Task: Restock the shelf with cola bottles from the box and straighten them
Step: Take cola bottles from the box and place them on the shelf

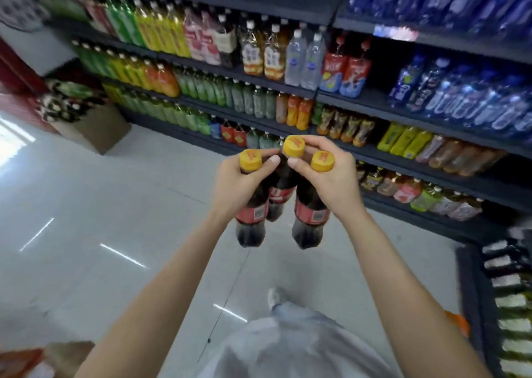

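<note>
Three dark cola bottles with yellow caps and red labels hang in front of me above the floor. My left hand (236, 182) grips the neck of the left cola bottle (252, 219). My right hand (331, 179) grips the neck of the right cola bottle (311, 219). The middle cola bottle (280, 193) hangs between both hands, with the fingertips of each pinching at its neck under the cap. The drinks shelves (431, 173) stand ahead and to the right, packed with bottles. A box corner (43, 360) shows at the bottom left.
A cardboard box (95, 130) with goods stands on the floor at the far left end of the shelves. Another dark rack (478, 305) with packaged goods is at the right edge. White tiled floor (115, 219) lies between me and the shelves.
</note>
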`<control>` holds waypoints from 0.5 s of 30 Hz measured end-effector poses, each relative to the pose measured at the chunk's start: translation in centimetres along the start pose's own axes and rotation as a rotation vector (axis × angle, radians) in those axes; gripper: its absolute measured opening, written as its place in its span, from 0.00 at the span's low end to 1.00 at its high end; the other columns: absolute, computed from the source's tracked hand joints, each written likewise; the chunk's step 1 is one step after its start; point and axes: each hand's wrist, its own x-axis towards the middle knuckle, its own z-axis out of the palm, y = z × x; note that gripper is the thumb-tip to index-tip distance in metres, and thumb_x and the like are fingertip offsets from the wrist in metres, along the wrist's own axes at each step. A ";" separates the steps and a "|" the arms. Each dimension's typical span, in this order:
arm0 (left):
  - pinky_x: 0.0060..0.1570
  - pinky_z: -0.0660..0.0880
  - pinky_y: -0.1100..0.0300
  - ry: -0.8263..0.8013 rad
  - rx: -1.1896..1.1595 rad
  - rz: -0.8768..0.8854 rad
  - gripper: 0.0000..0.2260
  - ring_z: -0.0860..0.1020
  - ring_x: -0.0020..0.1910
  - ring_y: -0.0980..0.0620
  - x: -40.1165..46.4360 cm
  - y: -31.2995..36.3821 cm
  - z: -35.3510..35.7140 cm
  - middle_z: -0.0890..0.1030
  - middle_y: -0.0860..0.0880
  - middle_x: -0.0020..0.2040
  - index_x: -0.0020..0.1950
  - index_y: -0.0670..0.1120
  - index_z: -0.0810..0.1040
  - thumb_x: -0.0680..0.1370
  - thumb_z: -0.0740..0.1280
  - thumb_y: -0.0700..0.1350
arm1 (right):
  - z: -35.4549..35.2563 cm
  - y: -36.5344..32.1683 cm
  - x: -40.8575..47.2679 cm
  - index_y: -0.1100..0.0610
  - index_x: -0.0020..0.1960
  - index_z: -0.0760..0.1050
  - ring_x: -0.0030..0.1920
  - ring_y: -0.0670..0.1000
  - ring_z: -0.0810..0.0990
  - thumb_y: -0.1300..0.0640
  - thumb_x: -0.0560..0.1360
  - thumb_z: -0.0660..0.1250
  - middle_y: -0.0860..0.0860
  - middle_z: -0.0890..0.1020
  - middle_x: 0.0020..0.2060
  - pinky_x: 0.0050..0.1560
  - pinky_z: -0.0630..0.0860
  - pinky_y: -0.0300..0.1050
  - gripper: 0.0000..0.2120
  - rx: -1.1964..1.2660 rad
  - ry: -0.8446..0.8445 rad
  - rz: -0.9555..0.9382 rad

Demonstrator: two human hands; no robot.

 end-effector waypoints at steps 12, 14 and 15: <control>0.57 0.77 0.55 0.042 0.026 0.223 0.11 0.81 0.54 0.57 33.8 0.4 -10.1 0.84 0.52 0.51 0.56 0.48 0.83 0.75 0.71 0.48 | 7.4 -0.2 34.2 0.49 0.54 0.77 0.54 0.40 0.80 0.63 0.69 0.74 0.41 0.82 0.50 0.54 0.74 0.33 0.17 0.017 -0.028 -0.209; 0.56 0.76 0.58 0.029 0.022 0.268 0.11 0.81 0.53 0.57 39.3 0.6 -11.7 0.85 0.50 0.50 0.55 0.50 0.83 0.74 0.70 0.49 | 8.6 -0.3 39.3 0.50 0.55 0.78 0.54 0.40 0.80 0.62 0.69 0.74 0.42 0.82 0.50 0.53 0.74 0.32 0.16 0.012 0.009 -0.249; 0.54 0.76 0.60 0.037 0.035 0.293 0.09 0.81 0.51 0.56 42.0 0.7 -12.5 0.85 0.47 0.48 0.54 0.51 0.83 0.75 0.70 0.49 | 9.2 -0.4 41.8 0.52 0.55 0.78 0.54 0.40 0.80 0.62 0.70 0.74 0.42 0.82 0.50 0.53 0.74 0.32 0.16 0.005 0.029 -0.263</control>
